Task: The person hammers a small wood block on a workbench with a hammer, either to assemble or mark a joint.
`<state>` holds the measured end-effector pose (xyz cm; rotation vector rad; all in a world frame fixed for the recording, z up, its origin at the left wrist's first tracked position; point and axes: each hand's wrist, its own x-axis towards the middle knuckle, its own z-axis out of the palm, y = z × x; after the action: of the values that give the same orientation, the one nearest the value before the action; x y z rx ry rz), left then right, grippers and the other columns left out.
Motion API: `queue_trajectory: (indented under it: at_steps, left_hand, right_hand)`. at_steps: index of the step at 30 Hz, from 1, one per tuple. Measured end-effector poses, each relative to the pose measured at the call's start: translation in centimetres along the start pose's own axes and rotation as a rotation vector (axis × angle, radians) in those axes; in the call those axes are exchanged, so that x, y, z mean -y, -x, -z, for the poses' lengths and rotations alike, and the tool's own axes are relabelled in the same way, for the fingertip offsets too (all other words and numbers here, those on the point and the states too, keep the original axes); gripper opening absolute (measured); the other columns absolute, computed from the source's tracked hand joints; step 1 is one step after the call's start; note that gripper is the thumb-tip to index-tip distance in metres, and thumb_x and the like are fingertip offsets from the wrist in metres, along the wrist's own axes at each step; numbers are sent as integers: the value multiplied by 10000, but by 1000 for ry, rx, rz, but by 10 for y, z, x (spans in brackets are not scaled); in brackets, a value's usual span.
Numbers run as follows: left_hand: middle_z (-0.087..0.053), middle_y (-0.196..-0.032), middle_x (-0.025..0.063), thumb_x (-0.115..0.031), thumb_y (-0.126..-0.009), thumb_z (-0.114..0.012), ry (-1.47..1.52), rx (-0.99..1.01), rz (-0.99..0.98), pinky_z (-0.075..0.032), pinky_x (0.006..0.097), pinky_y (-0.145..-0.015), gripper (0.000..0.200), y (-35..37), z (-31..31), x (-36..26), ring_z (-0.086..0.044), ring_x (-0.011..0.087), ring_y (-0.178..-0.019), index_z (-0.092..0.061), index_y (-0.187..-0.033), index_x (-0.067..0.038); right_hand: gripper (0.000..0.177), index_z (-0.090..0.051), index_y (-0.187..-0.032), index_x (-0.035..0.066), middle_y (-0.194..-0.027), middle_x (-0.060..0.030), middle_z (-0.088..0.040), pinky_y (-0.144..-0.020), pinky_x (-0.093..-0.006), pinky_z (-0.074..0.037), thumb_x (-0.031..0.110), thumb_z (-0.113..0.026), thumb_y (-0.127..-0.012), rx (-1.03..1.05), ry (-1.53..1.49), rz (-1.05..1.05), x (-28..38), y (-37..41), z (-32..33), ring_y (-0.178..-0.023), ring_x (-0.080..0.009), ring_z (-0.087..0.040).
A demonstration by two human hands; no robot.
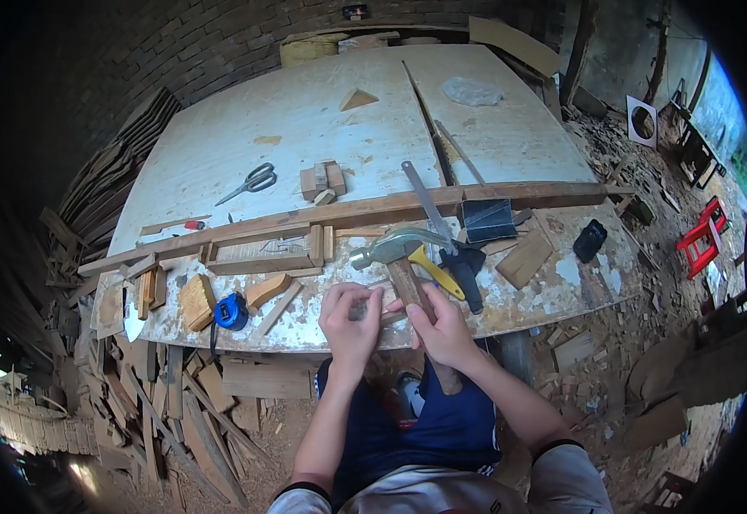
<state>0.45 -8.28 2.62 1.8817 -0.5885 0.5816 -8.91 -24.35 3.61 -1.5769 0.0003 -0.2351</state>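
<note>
At the near edge of the worktop the left hand has its grip shut on a small wood piece, the right hand on the hammer, so I'd press that piece flat, clear of the head, minding the saw beyond.

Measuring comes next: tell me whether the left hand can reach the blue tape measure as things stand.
Probably yes: the tape measure lies just left of the left hand, only low wood offcuts between them, though the hand looks busy.
</note>
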Motion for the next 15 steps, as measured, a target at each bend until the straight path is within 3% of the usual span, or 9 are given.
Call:
queue_trajectory:
  at_steps: [5, 8, 15]
  left_hand:
    - [-733, -956, 146, 12, -917, -802, 182, 109, 56, -554, 360, -827, 121, 0, 1, 2, -716, 272, -894, -685, -895, 29]
    - [-728, -991, 152, 17, -949, -760, 155, 183, -24, -550, 359, -837, 108, -4, 4, 7, -712, 273, -913, -656, -927, 36]
    - [-706, -997, 166, 25, -965, -730, 138, 124, -17, -558, 384, -813, 92, -1, 2, 2, -713, 316, -904, -642, -941, 32]
  right_hand:
    - [225, -618, -1294, 15, -1104, -44, -795, -554, -272, -535, 160, -609, -1122, -38, -8, 5, 3, 1, -3, -593, -92, -653]
    - [217, -629, -1277, 20, -1089, -40, -796, -555, -274, -537, 169, -613, -1120, -49, 10, 10, 3, 1, -5, -596, -92, -657]
    - [217, -636, -1268, 16, -1085, -42, -798, -557, -279, -544, 172, -617, -1118, -46, 3, 12, 0, 1, -3, -601, -93, -660]
